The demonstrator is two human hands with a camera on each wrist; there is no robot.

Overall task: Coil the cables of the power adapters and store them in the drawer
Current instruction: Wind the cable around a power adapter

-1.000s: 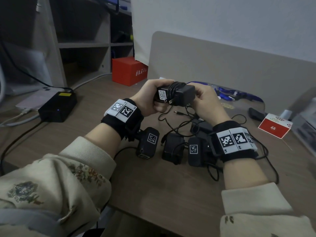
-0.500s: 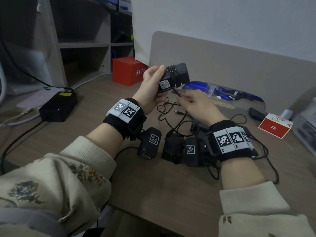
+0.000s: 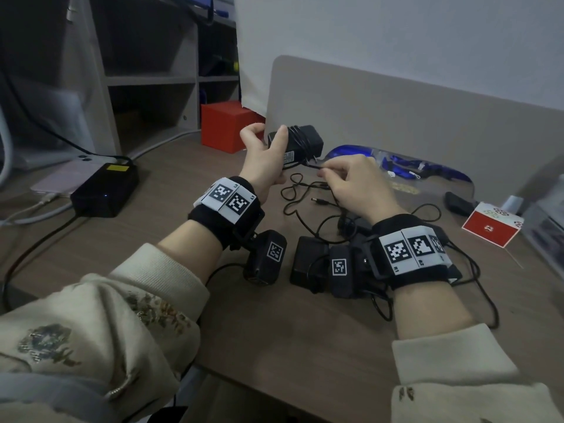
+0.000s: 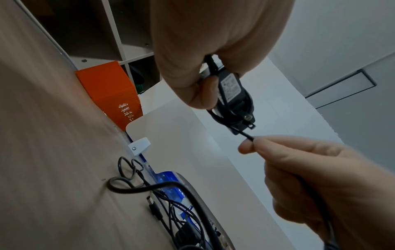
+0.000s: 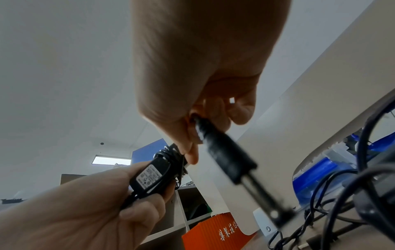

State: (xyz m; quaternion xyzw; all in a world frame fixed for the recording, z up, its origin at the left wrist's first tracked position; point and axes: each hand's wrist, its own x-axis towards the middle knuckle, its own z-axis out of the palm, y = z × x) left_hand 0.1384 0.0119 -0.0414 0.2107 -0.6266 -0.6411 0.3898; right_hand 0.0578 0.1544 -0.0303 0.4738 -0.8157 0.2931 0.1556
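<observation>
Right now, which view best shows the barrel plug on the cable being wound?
The right wrist view: the barrel plug fills the frame, pinched by the right hand. In the head and left wrist views the fingers hide it; only the cable shows.

From my remote station I look down on a brown wood-grain desk (image 3: pixel 274 325); a beige divider panel (image 3: pixel 396 117) with rounded corners stands along its far edge; behind the panel rises a plain pale wall (image 3: pixel 396 35); left of the panel an open grey shelving unit (image 3: pixel 152 80) sits in shadow; a red box (image 3: pixel 227 125) rests just beside the panel's left corner; the light is dim and cool.
</observation>
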